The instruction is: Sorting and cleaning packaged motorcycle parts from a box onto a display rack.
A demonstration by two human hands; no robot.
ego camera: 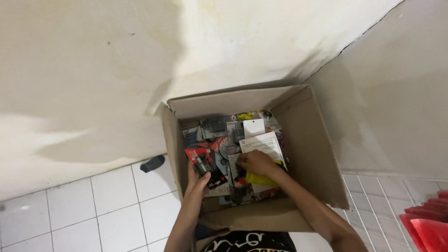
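An open cardboard box stands in a corner and holds several small packaged items. My left hand grips a red and black blister pack with a small black part in it, at the box's left side. Deeper in the box, my right hand rests with curled fingers on the pile, touching a white printed card and a yellow package. Whether it grips anything I cannot tell. A plain white card lies farther back.
The box sits on a white tiled floor against stained white walls. A small dark object lies on the floor left of the box. Red plastic things show at the lower right edge.
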